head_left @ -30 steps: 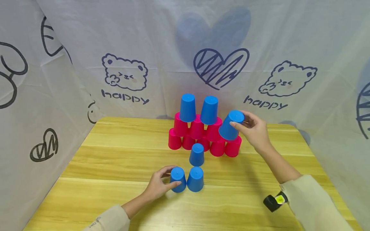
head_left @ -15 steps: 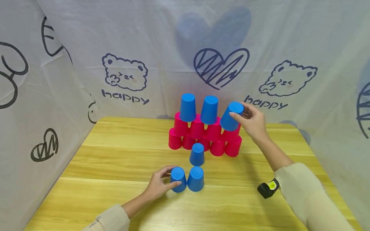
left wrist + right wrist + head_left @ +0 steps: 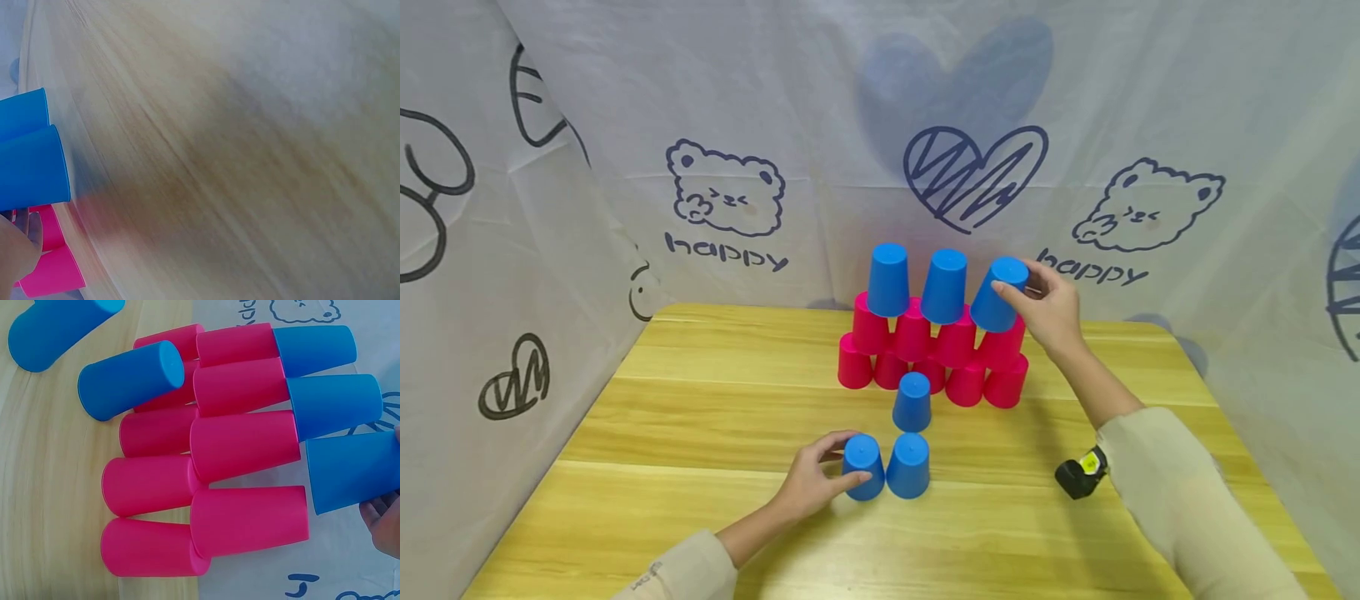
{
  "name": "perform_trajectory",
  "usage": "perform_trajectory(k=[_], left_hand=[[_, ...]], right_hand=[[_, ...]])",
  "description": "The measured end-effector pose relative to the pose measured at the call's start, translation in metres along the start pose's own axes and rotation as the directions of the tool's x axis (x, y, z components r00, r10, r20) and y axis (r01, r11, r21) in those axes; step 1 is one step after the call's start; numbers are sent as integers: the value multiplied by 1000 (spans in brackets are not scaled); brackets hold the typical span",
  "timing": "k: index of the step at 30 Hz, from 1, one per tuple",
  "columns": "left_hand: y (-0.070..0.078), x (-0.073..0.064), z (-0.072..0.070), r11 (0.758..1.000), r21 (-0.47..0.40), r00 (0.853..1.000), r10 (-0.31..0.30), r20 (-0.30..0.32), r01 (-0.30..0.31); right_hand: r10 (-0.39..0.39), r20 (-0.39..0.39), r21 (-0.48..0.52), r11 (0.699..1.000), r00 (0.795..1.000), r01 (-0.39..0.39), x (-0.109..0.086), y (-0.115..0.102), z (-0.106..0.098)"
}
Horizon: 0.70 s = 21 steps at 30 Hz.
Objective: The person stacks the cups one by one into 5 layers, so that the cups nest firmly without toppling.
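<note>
I have five base cups (image 3: 964, 383) on the table (image 3: 715, 400), four mid cups (image 3: 912, 333) on those, two top cups (image 3: 943, 287) above; held cup (image 3: 992, 307) in right hand (image 3: 1051, 310), just right of them. In front: lone cup (image 3: 912, 404), then nearer pair (image 3: 908, 467), left hand (image 3: 811, 477) around its left cup (image 3: 862, 457).

White cloth (image 3: 827, 92) is hanging behind a table (image 3: 715, 392) and along both sides, forming a screened-off booth — it is hiding what sort of building is lying beyond. Bears (image 3: 726, 187), hearts (image 3: 976, 179) and "happy" lettering (image 3: 726, 252) are running across it in cartoon lines — the table is showing wood grain.
</note>
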<state>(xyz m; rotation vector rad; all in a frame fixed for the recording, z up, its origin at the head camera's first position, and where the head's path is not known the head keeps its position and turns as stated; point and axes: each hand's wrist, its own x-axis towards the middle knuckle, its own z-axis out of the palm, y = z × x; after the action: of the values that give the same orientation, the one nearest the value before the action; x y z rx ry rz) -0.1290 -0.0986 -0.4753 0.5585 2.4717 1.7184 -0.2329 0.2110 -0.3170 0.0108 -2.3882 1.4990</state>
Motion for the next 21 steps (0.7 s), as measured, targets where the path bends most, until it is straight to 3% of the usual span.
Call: perform_trajectory(k=[8, 21], left_hand=[[0, 0, -1, 1000, 3, 1000, 2, 1, -2], [-3, 0, 0, 1000, 9, 1000, 12, -6, -12]], right_hand=[[-1, 16, -23, 1000, 1000, 1, 4, 1, 2], [59, 27, -14, 998, 998, -59, 10, 2, 5]])
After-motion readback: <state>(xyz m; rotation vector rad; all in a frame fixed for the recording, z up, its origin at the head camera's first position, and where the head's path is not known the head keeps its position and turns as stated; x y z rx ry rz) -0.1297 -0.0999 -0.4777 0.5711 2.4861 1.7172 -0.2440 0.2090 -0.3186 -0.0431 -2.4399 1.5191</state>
